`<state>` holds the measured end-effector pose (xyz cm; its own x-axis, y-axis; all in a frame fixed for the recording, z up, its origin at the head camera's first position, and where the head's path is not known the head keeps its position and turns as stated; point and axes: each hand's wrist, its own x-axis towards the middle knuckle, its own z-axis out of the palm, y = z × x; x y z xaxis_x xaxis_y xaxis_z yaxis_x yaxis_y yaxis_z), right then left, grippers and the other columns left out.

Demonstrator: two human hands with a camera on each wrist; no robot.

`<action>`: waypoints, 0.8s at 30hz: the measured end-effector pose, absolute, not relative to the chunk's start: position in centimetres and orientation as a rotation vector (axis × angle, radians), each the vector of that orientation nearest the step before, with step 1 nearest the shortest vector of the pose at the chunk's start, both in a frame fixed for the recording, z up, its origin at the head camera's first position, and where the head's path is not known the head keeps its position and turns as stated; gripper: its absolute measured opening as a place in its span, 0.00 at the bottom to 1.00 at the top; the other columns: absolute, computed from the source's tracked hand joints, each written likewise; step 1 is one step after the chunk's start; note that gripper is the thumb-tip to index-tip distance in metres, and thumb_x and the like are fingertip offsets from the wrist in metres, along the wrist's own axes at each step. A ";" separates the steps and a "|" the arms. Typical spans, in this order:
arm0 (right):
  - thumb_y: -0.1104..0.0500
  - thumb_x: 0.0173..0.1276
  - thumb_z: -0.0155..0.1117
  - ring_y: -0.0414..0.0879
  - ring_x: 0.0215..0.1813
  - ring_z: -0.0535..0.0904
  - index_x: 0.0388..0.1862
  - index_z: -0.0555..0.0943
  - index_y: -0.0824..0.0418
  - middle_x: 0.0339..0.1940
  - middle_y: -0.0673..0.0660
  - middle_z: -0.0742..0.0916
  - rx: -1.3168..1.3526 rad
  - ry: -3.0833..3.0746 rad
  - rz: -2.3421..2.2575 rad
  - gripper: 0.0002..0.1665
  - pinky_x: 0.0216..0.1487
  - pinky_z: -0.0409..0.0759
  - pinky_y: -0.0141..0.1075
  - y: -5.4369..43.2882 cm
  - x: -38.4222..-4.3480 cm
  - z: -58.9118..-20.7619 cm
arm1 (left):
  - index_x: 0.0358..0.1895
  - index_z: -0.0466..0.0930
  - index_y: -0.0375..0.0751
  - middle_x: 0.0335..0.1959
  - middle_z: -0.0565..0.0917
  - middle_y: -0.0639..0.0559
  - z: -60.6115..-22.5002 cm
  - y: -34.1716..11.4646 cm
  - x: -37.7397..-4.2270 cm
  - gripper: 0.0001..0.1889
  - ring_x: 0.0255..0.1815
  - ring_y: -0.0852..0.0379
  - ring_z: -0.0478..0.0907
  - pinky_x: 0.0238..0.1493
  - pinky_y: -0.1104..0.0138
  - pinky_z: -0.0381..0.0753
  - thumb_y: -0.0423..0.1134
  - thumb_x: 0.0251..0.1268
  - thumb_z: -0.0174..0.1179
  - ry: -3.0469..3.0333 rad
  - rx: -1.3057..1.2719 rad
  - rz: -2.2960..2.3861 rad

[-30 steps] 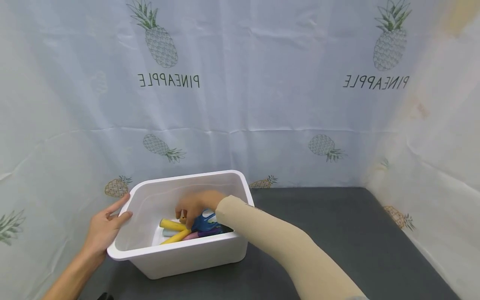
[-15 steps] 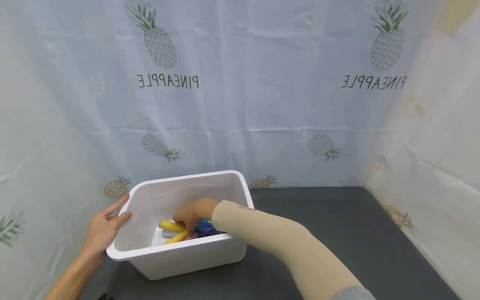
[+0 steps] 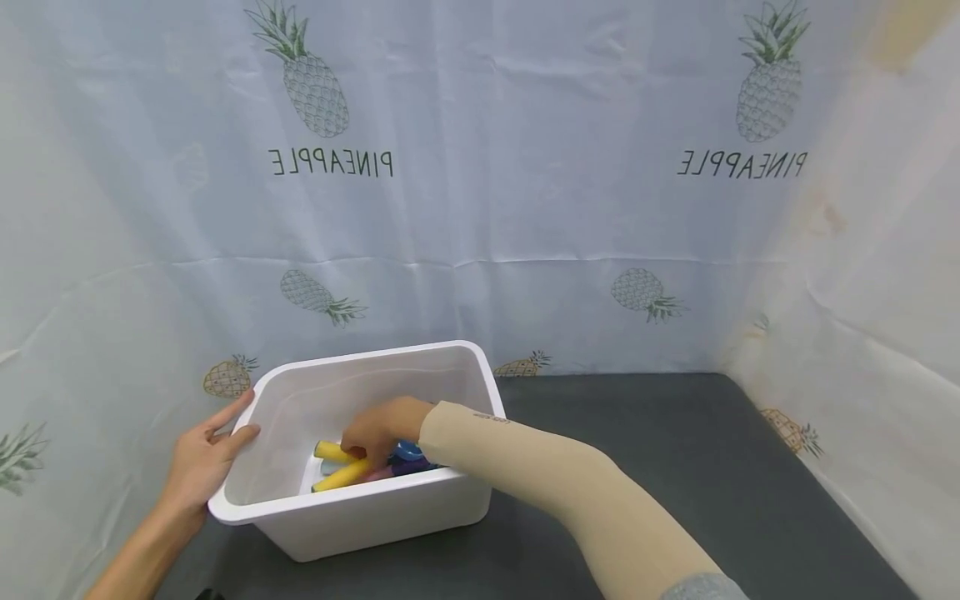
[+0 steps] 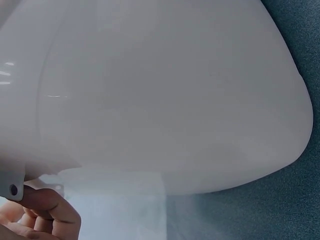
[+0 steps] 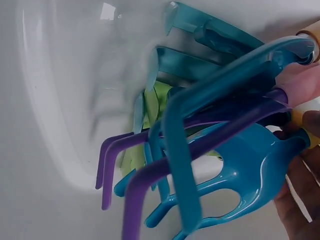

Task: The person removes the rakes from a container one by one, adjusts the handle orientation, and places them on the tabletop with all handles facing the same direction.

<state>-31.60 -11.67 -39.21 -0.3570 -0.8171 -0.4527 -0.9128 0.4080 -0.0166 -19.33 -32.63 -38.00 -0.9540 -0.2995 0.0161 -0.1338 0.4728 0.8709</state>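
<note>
Pale blue fabric curtain (image 3: 480, 208), printed with pineapples, hangs behind the dark grey table (image 3: 615, 467). Towards the table's left edge stands a deep, white plastic bin (image 3: 375, 529). The left hand (image 3: 202, 462) grips its left rim, thumb on top; the right hand (image 3: 378, 427), below a beige sleeve (image 3: 525, 442), reaches inside, fingers apparently curled round the handle of a glossy blue plastic fork (image 5: 255, 160). That fork lies in the bin, tangled with a purple plastic rake (image 5: 210, 142), its handle pink (image 5: 302, 82). Two yellow tubular handles (image 3: 341, 476) lie beside the right hand; which one is the fork's, I cannot tell. Smallest is a light green piece (image 5: 159, 97) beneath. Hooked prongs could snag if the fork were pulled straight up, dragging the rake along; a hard tug with a loose left grip might tip the bin.
</note>
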 end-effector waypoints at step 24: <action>0.65 0.72 0.64 0.40 0.43 0.76 0.58 0.81 0.51 0.44 0.47 0.83 -1.535 2.305 0.084 0.18 0.43 0.76 0.23 -11.4 -32.8 -37.4 | 0.82 0.56 0.45 0.64 0.77 0.26 -38.0 -32.6 -19.4 0.34 0.33 0.70 0.86 0.32 0.65 0.89 0.43 0.79 0.56 -2.553 0.401 -1.523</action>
<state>-32.79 -11.43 -37.44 -0.3389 -0.8795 -0.3341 -0.9014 0.4053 -0.1525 -19.44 -32.62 -38.01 -0.9543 -0.2984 -0.0144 -0.1544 0.4514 0.8788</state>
